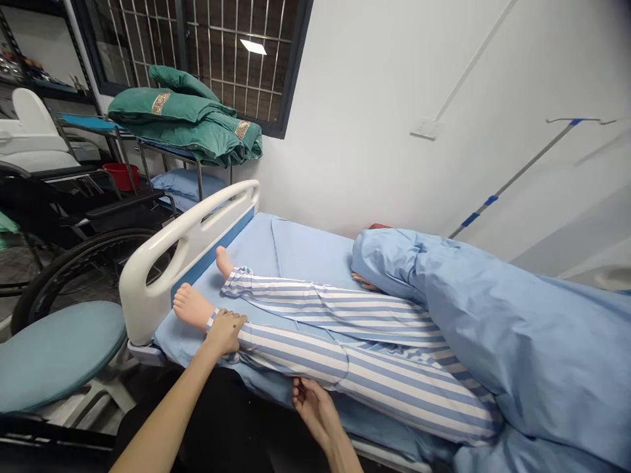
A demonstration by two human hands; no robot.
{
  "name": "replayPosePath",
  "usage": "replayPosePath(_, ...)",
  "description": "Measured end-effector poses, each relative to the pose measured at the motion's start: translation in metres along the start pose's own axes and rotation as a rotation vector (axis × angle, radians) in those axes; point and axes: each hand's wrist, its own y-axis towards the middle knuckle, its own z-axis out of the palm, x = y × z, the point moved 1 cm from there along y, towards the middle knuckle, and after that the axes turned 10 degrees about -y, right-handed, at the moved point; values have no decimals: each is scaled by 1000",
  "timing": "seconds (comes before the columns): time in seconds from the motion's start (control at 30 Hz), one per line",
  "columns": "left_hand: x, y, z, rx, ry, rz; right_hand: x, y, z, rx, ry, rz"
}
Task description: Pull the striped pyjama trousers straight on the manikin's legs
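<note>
Two legs in blue-and-white striped trousers lie along the bed; their smooth bare feet look like a care manikin's. My left hand (227,333) is wrapped over the ankle of the nearer manikin leg (315,358), just above its foot (191,306). Its fingers go over the trouser cuff, and the underside of the grip is hidden. At the near mattress edge, below the calf, my right hand (314,410) is turned palm up with fingers loosely bent and nothing visible in it. Whether its fingertips touch the trouser leg, I cannot tell. The farther leg (325,299) lies straight, its foot (223,261) pointing up.
A light blue quilt (532,328) covers the figure's upper part, with fingertips showing under its edge. The white footboard (133,289) closes the bed's left end. Beyond it stand a round stool (59,351), a wheelchair (93,263) and folded green quilts (197,125). An IV pole (522,164) rises behind.
</note>
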Motion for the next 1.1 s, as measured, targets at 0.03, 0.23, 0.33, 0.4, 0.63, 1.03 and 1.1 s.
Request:
replayPosePath(0.03,-1,1,-2,-11,-19,8,7,-7,1,13,-42,-24)
replayPosePath(0.23,-27,16,-5,-22,-120,27,67,-49,3,-9,-314,-249)
replayPosePath(0.33,-53,31,0,32,-206,-41,102,-67,6,-104,-359,-384)
replayPosePath(0.4,-76,40,8,60,-290,-57,126,-80,5,-142,-379,-453)
replayPosePath(0.63,-145,55,39,70,-479,-39,178,-102,-27,-262,-598,-507)
replayPosePath(1.03,-132,44,23,77,-465,-22,164,-98,-10,-339,-680,-597)
replayPosePath(1.1,-120,39,16,78,-411,-32,156,-92,-7,-323,-705,-564)
